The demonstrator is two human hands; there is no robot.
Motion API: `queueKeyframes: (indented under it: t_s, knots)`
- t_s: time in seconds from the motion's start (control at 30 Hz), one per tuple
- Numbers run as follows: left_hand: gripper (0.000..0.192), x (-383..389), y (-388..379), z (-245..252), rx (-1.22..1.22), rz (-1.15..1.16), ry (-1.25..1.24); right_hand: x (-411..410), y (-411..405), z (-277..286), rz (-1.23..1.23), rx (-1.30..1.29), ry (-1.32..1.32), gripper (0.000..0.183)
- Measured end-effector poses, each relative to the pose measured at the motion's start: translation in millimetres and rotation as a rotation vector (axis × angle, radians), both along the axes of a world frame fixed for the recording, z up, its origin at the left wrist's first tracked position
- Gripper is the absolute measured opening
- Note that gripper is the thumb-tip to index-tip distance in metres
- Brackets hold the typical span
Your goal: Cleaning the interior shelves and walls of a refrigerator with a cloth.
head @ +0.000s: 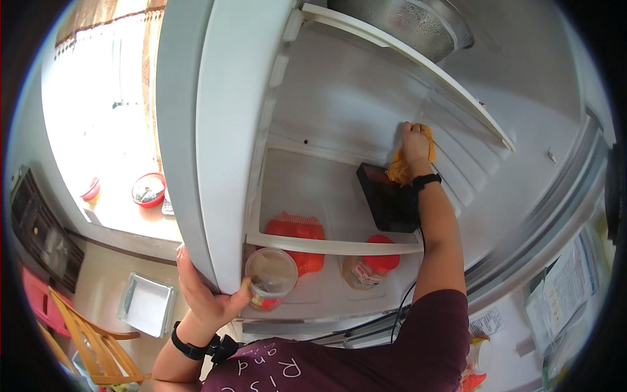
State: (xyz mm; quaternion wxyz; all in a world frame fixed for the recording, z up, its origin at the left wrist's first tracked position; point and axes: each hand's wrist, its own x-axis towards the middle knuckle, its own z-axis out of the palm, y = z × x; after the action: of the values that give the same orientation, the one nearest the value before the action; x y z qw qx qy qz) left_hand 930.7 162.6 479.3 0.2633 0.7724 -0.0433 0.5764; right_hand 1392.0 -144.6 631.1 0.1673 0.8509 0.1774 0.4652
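Note:
Inside an opened refrigerator, my right hand (415, 144) presses a yellow-orange cloth (400, 164) against the inner wall near the back right corner. Just below the cloth, a black box-shaped object (389, 198) rests on the glass shelf (303, 183), partly behind my right forearm. My left hand (213, 296) grips the front edge of the refrigerator's side wall (228, 196), thumb on the inner side. Close to that thumb stands a round clear-lidded plastic container (271, 274). Beneath the shelf are a red mesh bag (306, 262) and a jar with a red lid (372, 262).
A large metal pot (406, 24) sits on the upper shelf (416, 56). The open door (519, 294) with packaged items (563, 289) is at right. A glass tray (147, 304) and a wooden chair (93, 348) are at lower left. A thin cable hangs by my right arm.

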Motion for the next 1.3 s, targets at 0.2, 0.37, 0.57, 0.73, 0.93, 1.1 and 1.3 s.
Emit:
queueKeyframes:
  t_s: [0.2,0.37,0.57,0.73,0.93,1.1,1.3]
  knots:
    - [0.1,2,0,-8,-0.001,-0.03,-0.024,12,-1,-3,0.044,-0.029,-0.197,0.026]
    - [0.102,-1,-1,-2,-0.014,-0.007,0.005,27,22,15,-0.236,0.073,0.049,0.035]
    - [0.098,-1,0,1,-0.033,-0.055,0.016,30,27,28,-0.298,0.044,0.072,0.029]
    - [0.093,1,-3,8,-0.054,-0.045,0.014,17,-1,24,-0.065,-0.021,-0.053,0.021]
    - [0.09,2,-2,5,-0.056,-0.019,-0.001,-20,1,47,0.185,0.115,-0.369,0.03]
    - [0.09,-1,-2,9,-0.112,-0.024,0.027,-3,27,55,-0.325,0.026,-0.154,0.037]
    - [0.091,0,-2,11,-0.041,-0.022,0.061,42,32,35,-0.213,0.296,-0.086,0.037]
